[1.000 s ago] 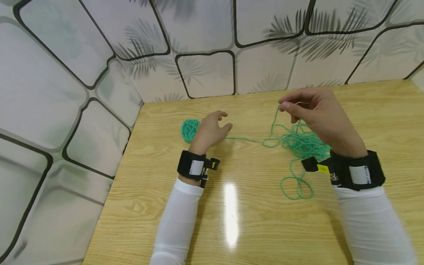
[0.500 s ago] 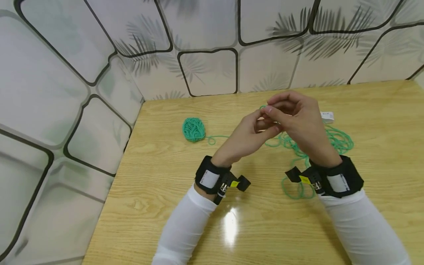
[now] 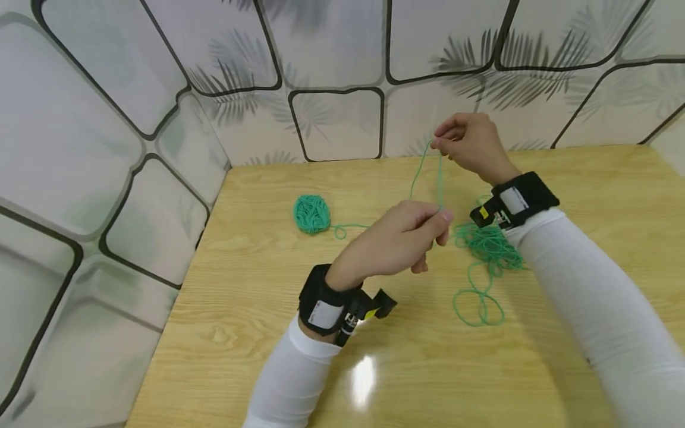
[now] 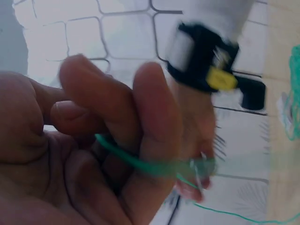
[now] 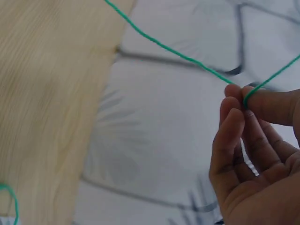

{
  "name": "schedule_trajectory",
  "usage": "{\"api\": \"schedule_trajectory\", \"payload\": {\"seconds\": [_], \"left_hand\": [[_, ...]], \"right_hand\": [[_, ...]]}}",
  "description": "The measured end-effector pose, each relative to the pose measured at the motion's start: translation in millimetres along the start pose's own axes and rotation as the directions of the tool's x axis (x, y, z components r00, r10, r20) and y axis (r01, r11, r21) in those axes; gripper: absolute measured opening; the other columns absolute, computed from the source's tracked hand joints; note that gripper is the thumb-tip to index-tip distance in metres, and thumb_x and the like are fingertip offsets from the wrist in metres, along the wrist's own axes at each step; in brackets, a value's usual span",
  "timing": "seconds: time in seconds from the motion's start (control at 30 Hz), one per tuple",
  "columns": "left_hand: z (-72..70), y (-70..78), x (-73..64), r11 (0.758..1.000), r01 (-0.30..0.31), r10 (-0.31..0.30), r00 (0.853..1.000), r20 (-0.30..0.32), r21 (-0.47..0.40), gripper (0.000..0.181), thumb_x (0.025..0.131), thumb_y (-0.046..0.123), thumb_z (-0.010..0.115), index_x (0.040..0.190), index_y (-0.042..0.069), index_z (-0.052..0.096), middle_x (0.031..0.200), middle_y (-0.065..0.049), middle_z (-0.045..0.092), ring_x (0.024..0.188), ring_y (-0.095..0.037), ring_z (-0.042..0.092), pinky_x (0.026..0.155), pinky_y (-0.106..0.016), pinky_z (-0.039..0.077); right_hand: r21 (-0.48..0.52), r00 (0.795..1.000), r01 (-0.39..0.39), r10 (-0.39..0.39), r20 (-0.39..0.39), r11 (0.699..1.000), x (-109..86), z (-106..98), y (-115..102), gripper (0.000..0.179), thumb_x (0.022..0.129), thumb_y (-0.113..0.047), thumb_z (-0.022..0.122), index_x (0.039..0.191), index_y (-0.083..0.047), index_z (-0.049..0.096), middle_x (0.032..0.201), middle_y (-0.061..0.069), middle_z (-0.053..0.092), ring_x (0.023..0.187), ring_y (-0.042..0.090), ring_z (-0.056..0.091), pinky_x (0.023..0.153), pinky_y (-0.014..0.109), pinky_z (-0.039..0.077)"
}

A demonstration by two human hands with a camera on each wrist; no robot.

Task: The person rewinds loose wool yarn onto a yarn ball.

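Thin green yarn [image 3: 440, 178] runs between the two hands above the table. My right hand [image 3: 473, 145] is raised near the wall and pinches the yarn between thumb and fingertips; the right wrist view shows the strand [image 5: 178, 54] bending at that pinch. Lower and to the left, my left hand [image 3: 398, 241] holds the yarn with curled fingers, the strand crossing them in the left wrist view. A wound ball of green yarn [image 3: 311, 214] sits on the table at the left, its tail passing behind the left hand. A loose tangle of yarn [image 3: 489, 246] lies below the right forearm.
The wooden table [image 3: 241, 333] meets a patterned wall [image 3: 337, 125] at the back and another at the left. Stray loops of yarn [image 3: 478, 306] spread in front of the tangle. A small white piece [image 4: 284, 112] lies beside the tangle in the left wrist view.
My left hand has left the yarn ball's side and come over to the right hand, taking the yarn. The right hand then moved up and away, stretching a strand between them.
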State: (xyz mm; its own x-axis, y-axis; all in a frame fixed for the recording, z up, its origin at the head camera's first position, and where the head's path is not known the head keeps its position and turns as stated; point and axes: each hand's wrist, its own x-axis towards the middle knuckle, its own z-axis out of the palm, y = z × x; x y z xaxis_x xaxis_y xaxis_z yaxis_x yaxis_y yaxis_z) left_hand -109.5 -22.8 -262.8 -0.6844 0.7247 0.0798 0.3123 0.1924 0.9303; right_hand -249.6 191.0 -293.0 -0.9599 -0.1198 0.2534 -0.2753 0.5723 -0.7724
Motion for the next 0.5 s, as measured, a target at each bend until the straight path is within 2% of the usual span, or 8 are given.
{"api": "schedule_trajectory", "payload": {"seconds": [0.07,0.13,0.23,0.3,0.37,0.4,0.47,0.5], "left_hand": [[3.5,8.5,-6.2,1.0,0.002,-0.003,0.998,0.057,0.018,0.036,0.112,0.018,0.038,0.087,0.003,0.057,0.06,-0.003,0.043,0.048,-0.024,0.057,0.056,-0.03,0.054],[7.2,15.6,-11.2,0.999,-0.003,-0.001,0.992,0.126,0.034,0.035,0.112,0.019,0.038,0.086,0.005,0.057,0.065,-0.004,0.046,0.049,-0.021,0.056,0.053,-0.027,0.049],[10.4,20.9,-14.1,0.999,-0.021,0.012,0.975,0.221,0.037,0.034,0.112,0.018,0.038,0.088,0.006,0.058,0.068,-0.005,0.05,0.053,-0.018,0.057,0.053,-0.024,0.046],[11.2,18.8,-11.3,0.998,-0.047,0.039,0.972,0.231,0.029,0.034,0.112,0.016,0.037,0.09,0.004,0.06,0.07,-0.006,0.054,0.06,-0.017,0.06,0.057,-0.022,0.046],[11.3,12.8,-5.0,0.998,-0.068,0.066,0.982,0.178,0.007,0.033,0.112,0.012,0.037,0.095,0.0,0.063,0.076,-0.008,0.061,0.071,-0.016,0.063,0.066,-0.02,0.05],[11.4,8.7,-1.1,0.997,-0.072,0.075,0.989,0.129,-0.022,0.034,0.112,0.011,0.036,0.099,-0.002,0.064,0.079,-0.011,0.063,0.077,-0.016,0.065,0.072,-0.02,0.051],[11.7,-0.6,7.1,0.994,-0.075,0.075,0.997,0.006,-0.077,0.034,0.112,0.01,0.036,0.107,-0.006,0.066,0.092,-0.014,0.068,0.09,-0.02,0.066,0.08,-0.02,0.052],[12.0,-5.2,10.9,0.989,-0.077,0.07,0.995,-0.064,-0.123,0.035,0.112,0.01,0.036,0.112,-0.008,0.066,0.098,-0.017,0.069,0.095,-0.022,0.066,0.085,-0.021,0.053]], "right_hand": [[-0.067,1.0,-0.012,0.011,-0.016,0.998,11.0,1,14,0.021,0.097,-0.015,0.069,0.109,0.003,0.068,0.09,0.01,0.073,0.067,0.004,0.063,0.059,0.016,0.05],[-0.129,0.998,-0.042,0.035,-0.057,0.991,19.4,3,27,0.021,0.098,-0.015,0.067,0.109,0.002,0.068,0.093,0.012,0.074,0.071,0.009,0.064,0.062,0.02,0.05],[-0.181,0.988,-0.114,0.091,-0.128,0.977,26.8,4,43,0.023,0.099,-0.017,0.064,0.112,0.002,0.068,0.101,0.018,0.073,0.092,0.026,0.064,0.088,0.034,0.05],[-0.192,0.981,-0.174,0.155,-0.114,0.966,27.3,3,48,0.03,0.101,-0.02,0.061,0.118,0.005,0.065,0.111,0.024,0.07,0.106,0.039,0.058,0.098,0.048,0.044],[-0.196,0.976,-0.217,0.216,-0.028,0.956,24.1,2,48,0.044,0.103,-0.029,0.057,0.129,0.008,0.058,0.125,0.03,0.062,0.119,0.046,0.051,0.106,0.057,0.038],[-0.197,0.972,-0.225,0.233,0.022,0.954,20.4,3,44,0.052,0.104,-0.034,0.054,0.134,0.008,0.053,0.132,0.032,0.057,0.122,0.048,0.049,0.104,0.059,0.04],[-0.154,0.964,-0.226,0.244,0.109,0.962,7.4,4,31,0.064,0.105,-0.045,0.05,0.142,0.007,0.045,0.142,0.033,0.048,0.129,0.05,0.045,0.102,0.061,0.042],[-0.106,0.962,-0.219,0.233,0.142,0.97,-1.4,5,22,0.068,0.105,-0.049,0.047,0.144,0.006,0.042,0.144,0.032,0.046,0.129,0.048,0.047,0.102,0.06,0.043]]}}
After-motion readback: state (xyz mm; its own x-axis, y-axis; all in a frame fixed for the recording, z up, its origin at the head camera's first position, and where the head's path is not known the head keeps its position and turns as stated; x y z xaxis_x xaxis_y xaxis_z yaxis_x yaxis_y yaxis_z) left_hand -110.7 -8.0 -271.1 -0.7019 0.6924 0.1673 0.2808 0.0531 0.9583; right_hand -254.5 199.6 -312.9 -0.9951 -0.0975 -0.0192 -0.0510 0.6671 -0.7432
